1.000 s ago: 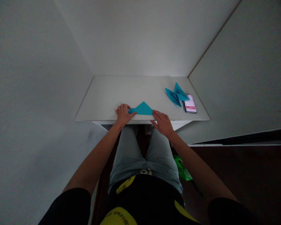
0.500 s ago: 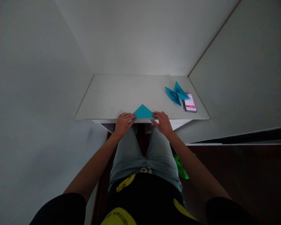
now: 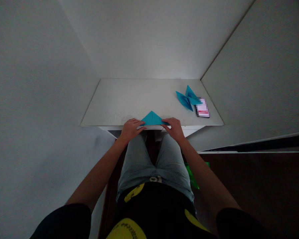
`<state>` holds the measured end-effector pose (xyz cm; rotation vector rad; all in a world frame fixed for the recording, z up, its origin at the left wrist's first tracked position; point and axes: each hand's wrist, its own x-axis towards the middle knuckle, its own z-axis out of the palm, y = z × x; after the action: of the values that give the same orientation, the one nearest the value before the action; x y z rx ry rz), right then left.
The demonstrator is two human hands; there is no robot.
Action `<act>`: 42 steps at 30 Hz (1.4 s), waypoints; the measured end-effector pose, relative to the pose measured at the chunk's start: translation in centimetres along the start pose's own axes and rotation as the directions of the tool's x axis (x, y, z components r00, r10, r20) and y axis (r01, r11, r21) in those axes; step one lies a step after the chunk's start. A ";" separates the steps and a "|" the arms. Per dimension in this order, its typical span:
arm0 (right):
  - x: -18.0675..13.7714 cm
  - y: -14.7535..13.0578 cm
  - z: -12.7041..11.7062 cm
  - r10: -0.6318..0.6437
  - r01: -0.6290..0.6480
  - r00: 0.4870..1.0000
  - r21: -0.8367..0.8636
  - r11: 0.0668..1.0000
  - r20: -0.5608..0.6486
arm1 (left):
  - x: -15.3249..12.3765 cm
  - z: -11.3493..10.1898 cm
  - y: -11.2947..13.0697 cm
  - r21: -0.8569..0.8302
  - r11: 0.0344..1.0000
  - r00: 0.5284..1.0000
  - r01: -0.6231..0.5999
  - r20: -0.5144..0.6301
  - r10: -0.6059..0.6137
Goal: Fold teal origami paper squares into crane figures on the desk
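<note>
Fingers (image 3: 138,123) of my left hand (image 3: 130,128) and right hand (image 3: 175,128) press flat, unclenched, hiding corners of the blue triangle (image 3: 152,118) on the white surface (image 3: 124,99) between bare walls (image 3: 149,39).

We note a matt blue paper triangle (image 3: 152,118), creased smooth, on a matt white, faintly speckled tabletop (image 3: 129,99)

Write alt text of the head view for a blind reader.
A person's left hand and right hand press the two lower corners of a blue paper triangle at the near edge of a white table. Another folded blue paper lies far right, beside a blurred pink-and-white item.
</note>
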<state>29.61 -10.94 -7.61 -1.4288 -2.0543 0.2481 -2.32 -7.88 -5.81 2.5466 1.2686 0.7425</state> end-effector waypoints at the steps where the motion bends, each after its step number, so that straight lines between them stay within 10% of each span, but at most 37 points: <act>1: 0.1 0.1 0.0 -0.002 0.002 1.000 0.013 1.000 0.000 | 0.0 0.1 -0.1 0.001 1.000 1.000 -0.017 -0.011 0.017; 22: 1.7 -0.7 -0.3 -0.011 0.013 1.000 -0.128 0.992 0.014 | 1.0 -0.7 0.4 0.064 0.998 0.999 0.024 0.041 -0.027; 32: 4.7 -5.7 1.0 0.046 0.033 0.951 0.251 0.967 -0.304 | 3.5 -0.1 3.7 0.188 0.960 0.977 0.210 -0.014 -0.211; 42: 6.9 -5.7 4.4 0.425 -0.178 0.818 0.531 0.828 -0.388 | 5.2 1.6 5.6 -0.078 0.949 0.929 0.305 -0.196 -0.315</act>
<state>21.06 -6.19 -5.79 -1.3327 -1.2224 0.4380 5.07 -7.12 -3.21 2.1994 1.6480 0.9674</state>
